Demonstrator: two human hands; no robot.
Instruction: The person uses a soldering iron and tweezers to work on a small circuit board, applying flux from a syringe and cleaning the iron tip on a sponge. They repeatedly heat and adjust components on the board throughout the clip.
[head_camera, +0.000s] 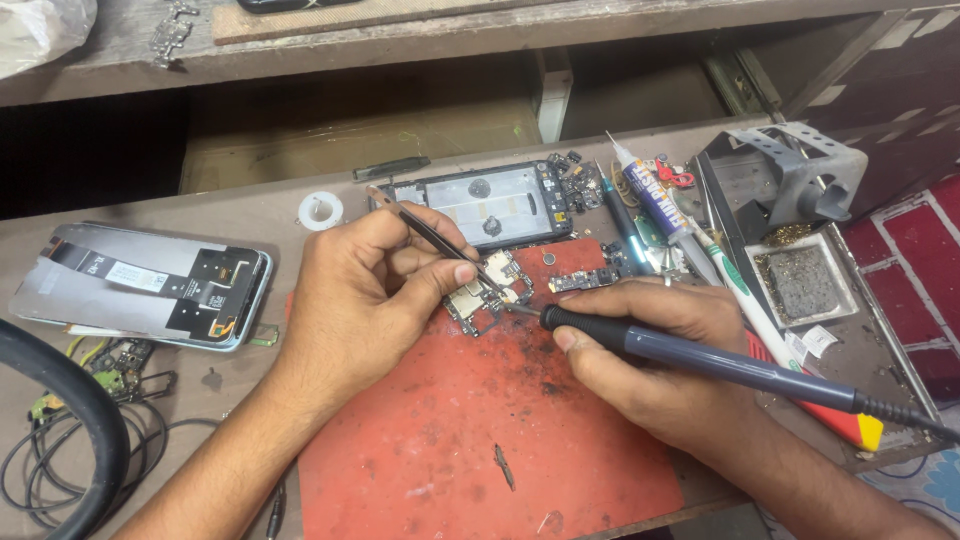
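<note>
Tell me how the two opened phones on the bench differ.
The phone by the left edge is larger in view, lies tilted and shows black ribbon cables; the phone at the back is smaller in view, lies nearly level and shows a pale metal plate with screws. Neither hand touches either phone.

A red mat (470, 440), smudged black near its middle, fills the lower centre. The soldering iron (700, 358) has a dark blue-grey handle and black grip. Far right, a red tool (835, 418) ends in yellow. Upper left, the solder reel (320, 211) looks white.
</note>
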